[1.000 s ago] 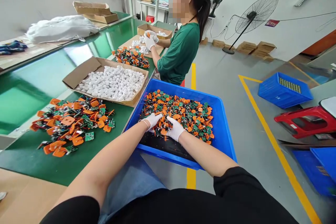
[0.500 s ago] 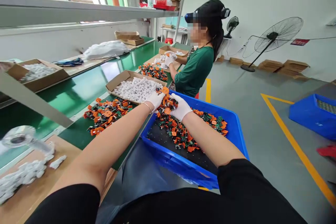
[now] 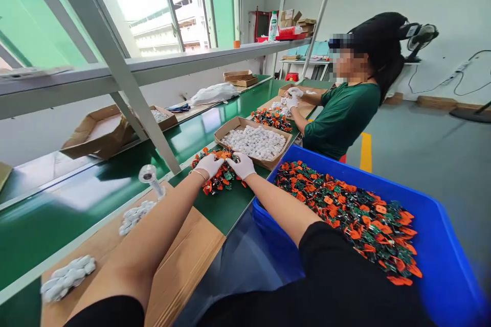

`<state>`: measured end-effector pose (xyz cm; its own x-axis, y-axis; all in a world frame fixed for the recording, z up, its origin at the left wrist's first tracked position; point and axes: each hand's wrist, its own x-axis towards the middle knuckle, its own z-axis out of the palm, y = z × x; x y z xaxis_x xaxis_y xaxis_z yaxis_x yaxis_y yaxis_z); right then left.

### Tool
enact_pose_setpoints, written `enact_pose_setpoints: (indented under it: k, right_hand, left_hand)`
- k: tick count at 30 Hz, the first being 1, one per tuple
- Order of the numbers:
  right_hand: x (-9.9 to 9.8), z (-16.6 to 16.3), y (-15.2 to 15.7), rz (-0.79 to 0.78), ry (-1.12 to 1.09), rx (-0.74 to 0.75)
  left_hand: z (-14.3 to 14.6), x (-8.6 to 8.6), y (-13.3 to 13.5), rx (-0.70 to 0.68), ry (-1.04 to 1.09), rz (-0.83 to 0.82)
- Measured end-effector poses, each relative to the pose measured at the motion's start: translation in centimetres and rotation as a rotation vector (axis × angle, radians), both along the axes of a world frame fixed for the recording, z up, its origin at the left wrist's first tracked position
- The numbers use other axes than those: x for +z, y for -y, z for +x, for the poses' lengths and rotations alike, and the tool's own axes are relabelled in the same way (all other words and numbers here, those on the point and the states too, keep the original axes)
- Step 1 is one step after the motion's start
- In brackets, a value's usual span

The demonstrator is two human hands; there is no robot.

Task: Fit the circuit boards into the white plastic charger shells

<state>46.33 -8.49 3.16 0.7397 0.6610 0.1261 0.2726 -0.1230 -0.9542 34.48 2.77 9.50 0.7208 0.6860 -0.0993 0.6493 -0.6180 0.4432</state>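
Both of my hands wear white gloves and meet over a pile of small orange, black and green circuit-board parts (image 3: 218, 181) on the green bench. My left hand (image 3: 209, 165), with a bracelet at the wrist, curls its fingers round the pile's far left side. From the right, my right hand (image 3: 242, 166) cups the same parts, its fingertips close to those of the left. Some fingertips are hidden among the pieces. Just beyond lies a cardboard tray (image 3: 223, 133) of small white pieces (image 3: 255, 141). A blue bin (image 3: 441, 245) at my right holds many more orange-and-green parts (image 3: 345, 204).
A co-worker in a green shirt (image 3: 345, 112) handles white pieces beyond the tray. A shelf post (image 3: 143, 117) rises at the left. Cardboard (image 3: 184, 260) lies before me with white piles (image 3: 69, 278) and a clear tape-roll-like object (image 3: 151, 179). Another carton (image 3: 95, 133) stands behind.
My hands have moved left from above the blue bin to the bench pile, bringing a handful of parts. The view has turned left.
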Motion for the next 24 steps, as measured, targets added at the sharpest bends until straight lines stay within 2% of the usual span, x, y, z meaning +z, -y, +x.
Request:
enact_pose_setpoints:
  k: [2,5,10,12,15,19,24]
  right_hand:
    - [-0.8,-0.5,-0.1,-0.039,0.108,-0.013]
    - [-1.4,-0.6,0.3,-0.097,0.229,-0.049]
    - [-2.7,-0.1,2.1,-0.153,0.355,-0.06]
    - [-3.9,-0.1,3.4,-0.138,0.421,-0.079]
    - [-6.1,-0.5,5.0,-0.116,0.388,-0.156]
    - [-7.7,-1.7,4.8,-0.122,0.329,-0.063]
    - [-7.1,-2.8,0.9,-0.237,0.348,-0.076]
  left_hand:
    - [-1.8,-0.8,0.0,-0.016,-0.039,0.063]
    - [-4.1,-2.8,1.7,-0.006,-0.025,0.177]
    - [-7.6,-7.8,5.0,0.068,-0.012,0.351]
    - [-8.8,-9.9,5.1,0.104,-0.009,0.376]
    - [-9.8,-12.0,4.1,0.138,0.058,0.349]
    - [-9.4,-13.1,2.8,0.054,0.134,0.29]
    - [-8.2,-13.2,2.5,0.047,0.139,0.274]
